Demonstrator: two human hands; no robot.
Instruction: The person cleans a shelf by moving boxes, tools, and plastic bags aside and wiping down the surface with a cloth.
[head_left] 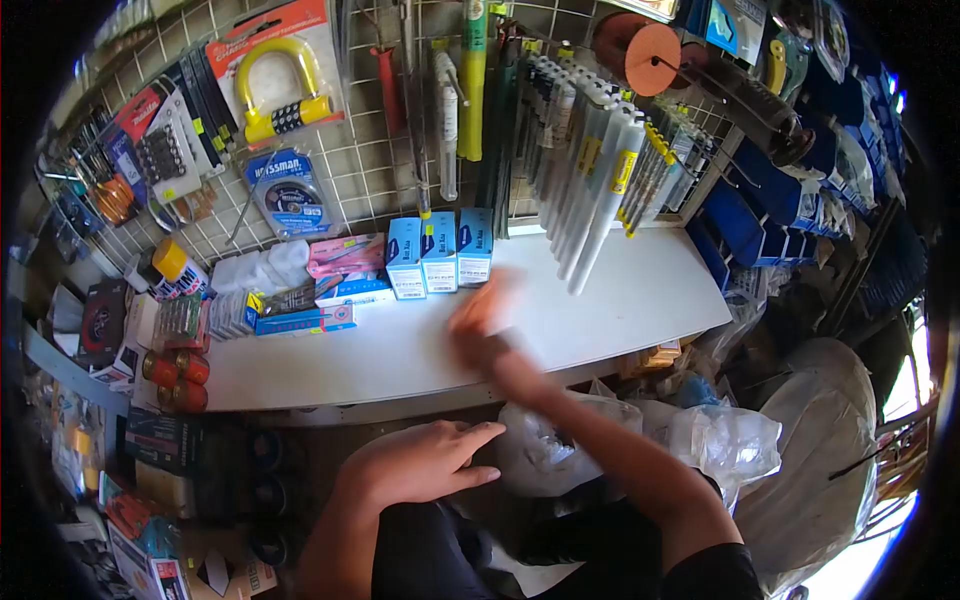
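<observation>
My right hand is stretched over the white shelf, just in front of three light-blue boxes. Motion smears its fingers, and whether it holds something cannot be made out. Below the shelf's front edge, my left hand hangs above my lap with forefinger and thumb apart and nothing visible in it. The blue boxes stand upright side by side against the wire grid. To their left lie a pink package and a flat blue box.
Red cans and a yellow-capped spray can stand at the shelf's left end. White tubes hang low over the right half. A yellow U-shaped lock hangs on the grid. Plastic bags lie below the shelf.
</observation>
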